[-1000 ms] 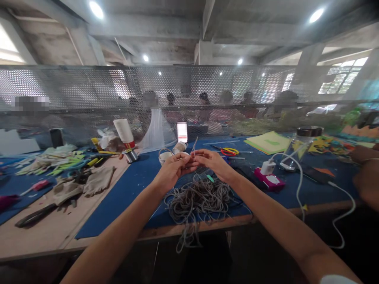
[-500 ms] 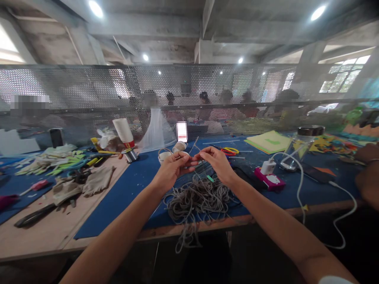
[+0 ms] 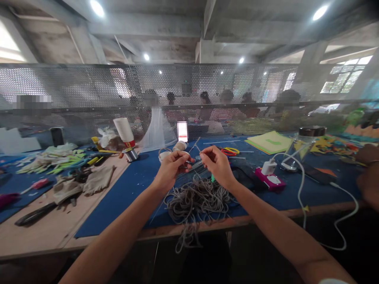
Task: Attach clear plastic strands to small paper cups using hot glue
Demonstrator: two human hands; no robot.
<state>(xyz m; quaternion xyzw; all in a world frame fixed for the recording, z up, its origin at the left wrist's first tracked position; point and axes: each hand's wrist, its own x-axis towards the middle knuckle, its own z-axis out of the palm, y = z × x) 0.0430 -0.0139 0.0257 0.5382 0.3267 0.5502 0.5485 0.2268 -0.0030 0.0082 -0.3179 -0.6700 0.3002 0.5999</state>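
Note:
Above the blue work mat, my left hand is closed in a pinch, with a small thin piece at its fingertips too fine to make out. My right hand faces it, thumb and forefinger pressed together on a thin grey cord that juts up between the hands. Under both hands lies a tangled heap of grey cord, some loops hanging over the table's front edge. Thin clear strips and a bit of green lie just behind the heap, partly hidden by my right hand.
Left: work gloves, a black-handled tool, stacked paper cups. Behind the hands: a tape roll, a lit phone, yellow-red scissors. Right: a magenta box with charger, a jar, a white cable, another person's arm.
My hands have drawn slightly apart at the fingertips. The right fingers have curled in more, and the left fingertips have shifted a little left.

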